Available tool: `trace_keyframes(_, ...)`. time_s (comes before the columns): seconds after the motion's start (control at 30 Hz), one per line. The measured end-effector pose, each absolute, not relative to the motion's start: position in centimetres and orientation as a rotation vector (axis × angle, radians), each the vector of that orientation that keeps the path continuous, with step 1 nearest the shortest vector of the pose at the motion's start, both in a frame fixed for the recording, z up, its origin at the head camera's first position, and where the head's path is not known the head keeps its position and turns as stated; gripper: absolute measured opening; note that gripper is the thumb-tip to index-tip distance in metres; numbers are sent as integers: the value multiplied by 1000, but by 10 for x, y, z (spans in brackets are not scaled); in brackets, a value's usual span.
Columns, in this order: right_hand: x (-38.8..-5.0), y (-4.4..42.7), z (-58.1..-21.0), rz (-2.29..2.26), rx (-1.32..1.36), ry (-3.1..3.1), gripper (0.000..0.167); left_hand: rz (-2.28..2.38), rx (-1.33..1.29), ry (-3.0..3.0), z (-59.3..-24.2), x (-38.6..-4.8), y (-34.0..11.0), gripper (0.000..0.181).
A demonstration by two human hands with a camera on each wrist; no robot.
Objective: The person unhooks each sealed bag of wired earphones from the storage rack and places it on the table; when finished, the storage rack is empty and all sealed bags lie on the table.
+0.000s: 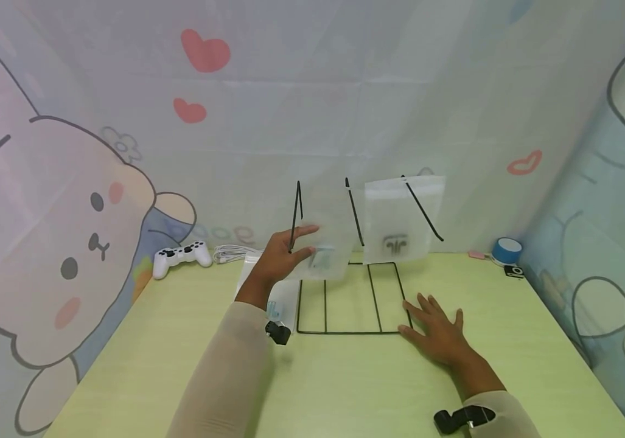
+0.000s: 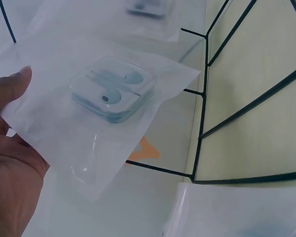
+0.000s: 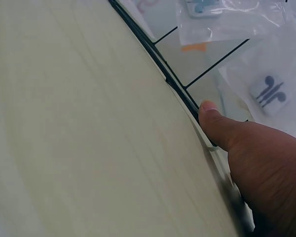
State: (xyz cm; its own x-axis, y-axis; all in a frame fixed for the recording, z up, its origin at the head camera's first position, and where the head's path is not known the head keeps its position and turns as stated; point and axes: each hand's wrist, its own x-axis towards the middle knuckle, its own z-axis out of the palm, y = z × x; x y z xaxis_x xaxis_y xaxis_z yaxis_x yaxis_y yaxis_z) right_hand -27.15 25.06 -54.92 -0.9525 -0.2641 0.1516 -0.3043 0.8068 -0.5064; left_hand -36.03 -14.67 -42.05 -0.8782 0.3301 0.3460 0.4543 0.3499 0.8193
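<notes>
My left hand [image 1: 279,258] pinches the edge of a frosted plastic bag [image 2: 64,138] between thumb and fingers. Inside it lies a clear case with pale blue-tinted earphones [image 2: 111,94]. The bag is held up among the prongs of a black wire rack [image 1: 345,333]; whether it hangs on a prong, I cannot tell. A second bag with dark earphones [image 1: 396,244] hangs at the right prong. My right hand [image 1: 438,334] rests with spread fingers at the right edge of the rack's base, its thumb [image 3: 209,116] touching the wire in the right wrist view.
Another bagged item [image 1: 287,301] lies flat beside the rack, partly under my left forearm. Towards the back left are a white game controller [image 1: 181,258] and a coiled white cable [image 1: 232,252]. A blue tape roll [image 1: 507,250] and a small black device [image 1: 513,272] sit back right.
</notes>
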Motion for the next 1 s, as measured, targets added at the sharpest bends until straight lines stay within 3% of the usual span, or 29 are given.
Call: trace_keyframes(1.0, -270, 249, -546, 806, 456, -2918, 69, -1360, -862, -2455, -399, -335, -161, 51)
